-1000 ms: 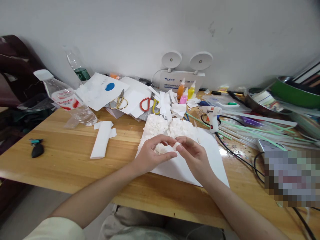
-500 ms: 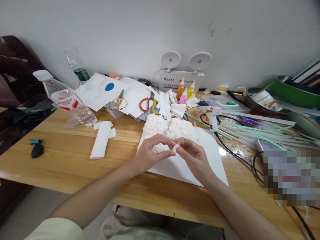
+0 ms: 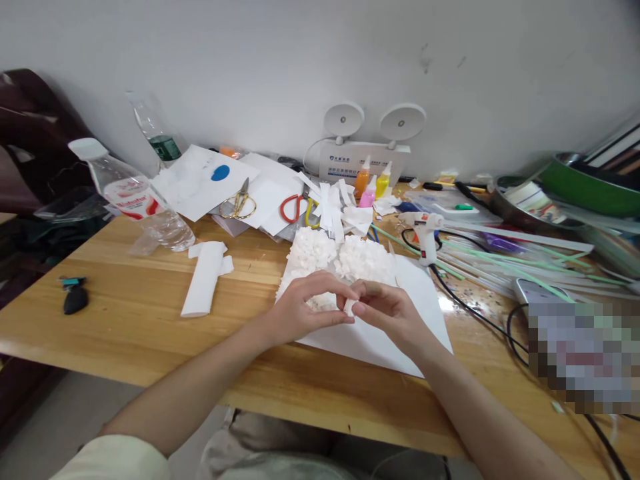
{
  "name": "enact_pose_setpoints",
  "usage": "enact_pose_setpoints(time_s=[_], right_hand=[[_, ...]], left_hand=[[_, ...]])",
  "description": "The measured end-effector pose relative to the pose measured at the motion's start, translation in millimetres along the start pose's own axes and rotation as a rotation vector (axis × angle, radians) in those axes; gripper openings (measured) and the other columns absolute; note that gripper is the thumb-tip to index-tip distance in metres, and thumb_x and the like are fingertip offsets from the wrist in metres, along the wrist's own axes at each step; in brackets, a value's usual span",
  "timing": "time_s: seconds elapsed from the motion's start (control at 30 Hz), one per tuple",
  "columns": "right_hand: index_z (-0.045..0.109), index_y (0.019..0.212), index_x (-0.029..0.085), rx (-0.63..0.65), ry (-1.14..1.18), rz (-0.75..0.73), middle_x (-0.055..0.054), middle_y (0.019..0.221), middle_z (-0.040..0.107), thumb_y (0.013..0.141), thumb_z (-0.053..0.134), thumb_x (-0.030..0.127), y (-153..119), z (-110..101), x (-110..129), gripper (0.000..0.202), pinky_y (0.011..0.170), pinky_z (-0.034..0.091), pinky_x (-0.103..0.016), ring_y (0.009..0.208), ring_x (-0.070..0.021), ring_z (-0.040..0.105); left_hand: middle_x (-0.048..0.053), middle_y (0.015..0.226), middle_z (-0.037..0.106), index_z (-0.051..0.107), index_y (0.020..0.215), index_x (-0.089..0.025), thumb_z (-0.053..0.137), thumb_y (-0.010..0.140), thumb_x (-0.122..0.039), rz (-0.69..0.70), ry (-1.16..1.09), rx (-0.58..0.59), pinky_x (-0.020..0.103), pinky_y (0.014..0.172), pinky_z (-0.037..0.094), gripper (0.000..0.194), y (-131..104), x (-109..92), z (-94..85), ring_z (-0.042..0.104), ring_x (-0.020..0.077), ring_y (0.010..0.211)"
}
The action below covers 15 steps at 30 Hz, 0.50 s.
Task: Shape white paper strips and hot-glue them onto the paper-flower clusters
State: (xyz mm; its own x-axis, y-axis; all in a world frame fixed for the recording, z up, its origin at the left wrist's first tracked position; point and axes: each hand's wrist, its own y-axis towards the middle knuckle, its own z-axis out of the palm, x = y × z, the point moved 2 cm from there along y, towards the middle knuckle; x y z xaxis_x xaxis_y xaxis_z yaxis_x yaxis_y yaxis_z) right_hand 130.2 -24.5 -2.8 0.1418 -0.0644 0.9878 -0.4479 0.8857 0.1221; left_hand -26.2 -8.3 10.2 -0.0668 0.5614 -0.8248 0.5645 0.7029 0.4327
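Between the fingertips of both hands is a small white piece of paper (image 3: 351,307), curled or folded. My left hand (image 3: 305,305) is closed in a pinch at its left side. On the other side, my right hand (image 3: 387,308) pinches it between thumb and fingers. Beneath and behind the hands lies a white sheet of paper (image 3: 420,300). Crumpled white paper clusters (image 3: 364,259) cover its far part in blocks, and my hands partly hide the nearer ones.
A white glue gun (image 3: 426,239) stands right of the sheet, its black cord running toward me. Paper strips (image 3: 330,205), red-handled scissors (image 3: 290,209) and gold-handled scissors (image 3: 238,207) lie behind. At left are a water bottle (image 3: 143,200) and a rolled white paper (image 3: 204,280).
Both hands have shifted very slightly, and the small paper piece has turned between the fingertips. The white sheet's near right edge sits a little differently.
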Motion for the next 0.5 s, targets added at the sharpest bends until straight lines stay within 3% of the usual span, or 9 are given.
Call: enact_pose_setpoints(time_s=[0.1, 0.17, 0.27, 0.37, 0.5], right_hand=[[0.061, 0.075, 0.020, 0.059, -0.040, 0.028, -0.002, 0.076, 0.058, 0.079, 0.056, 0.026, -0.3, -1.8, 1.1, 0.008, 0.071, 0.041, -0.030, 0.076, -0.0145, 0.052], [0.061, 0.077, 0.021, 0.028, -0.042, 0.026, -0.002, 0.077, 0.059, 0.078, 0.057, 0.025, -0.5, -3.8, 0.7, 0.006, 0.073, 0.042, -0.030, 0.077, -0.0147, 0.053], [0.062, 0.081, 0.023, -0.082, 0.022, -0.028, -0.002, 0.081, 0.060, 0.078, 0.058, 0.023, -0.3, -5.3, -2.4, 0.005, 0.076, 0.043, -0.031, 0.083, -0.0153, 0.055], [0.062, 0.080, 0.024, -0.117, 0.092, -0.040, -0.001, 0.082, 0.060, 0.078, 0.058, 0.023, 0.3, -3.1, -8.2, 0.005, 0.076, 0.044, -0.030, 0.083, -0.0146, 0.055], [0.064, 0.081, 0.025, -0.073, 0.140, 0.014, -0.001, 0.082, 0.061, 0.077, 0.059, 0.026, 0.6, -1.9, -14.1, 0.006, 0.076, 0.043, -0.030, 0.081, -0.0143, 0.055]], left_hand=[[0.002, 0.072, 0.059, 0.061, 0.086, -0.017, 0.066, 0.070, -0.022, -0.049, 0.012, 0.061, 0.027, 0.073, 0.043, 0.018, 0.7, -3.6, -0.9, 0.055, 0.0131, 0.073], [0.003, 0.078, 0.060, 0.060, 0.091, -0.017, 0.067, 0.069, -0.023, -0.073, -0.002, 0.073, 0.027, 0.074, 0.043, 0.024, 0.4, -4.6, -0.9, 0.055, 0.0134, 0.075], [0.004, 0.086, 0.059, 0.056, 0.100, -0.018, 0.069, 0.066, -0.023, -0.084, -0.053, 0.003, 0.027, 0.076, 0.043, 0.036, -0.9, -2.8, 0.2, 0.055, 0.0140, 0.080], [0.003, 0.084, 0.059, 0.057, 0.096, -0.018, 0.067, 0.069, -0.021, -0.084, -0.076, -0.085, 0.026, 0.075, 0.044, 0.029, -1.9, 0.8, 1.5, 0.055, 0.0134, 0.079], [0.004, 0.082, 0.061, 0.060, 0.096, -0.019, 0.067, 0.069, -0.019, -0.042, -0.082, -0.044, 0.027, 0.074, 0.044, 0.028, -0.8, 0.1, 1.0, 0.055, 0.0132, 0.077]])
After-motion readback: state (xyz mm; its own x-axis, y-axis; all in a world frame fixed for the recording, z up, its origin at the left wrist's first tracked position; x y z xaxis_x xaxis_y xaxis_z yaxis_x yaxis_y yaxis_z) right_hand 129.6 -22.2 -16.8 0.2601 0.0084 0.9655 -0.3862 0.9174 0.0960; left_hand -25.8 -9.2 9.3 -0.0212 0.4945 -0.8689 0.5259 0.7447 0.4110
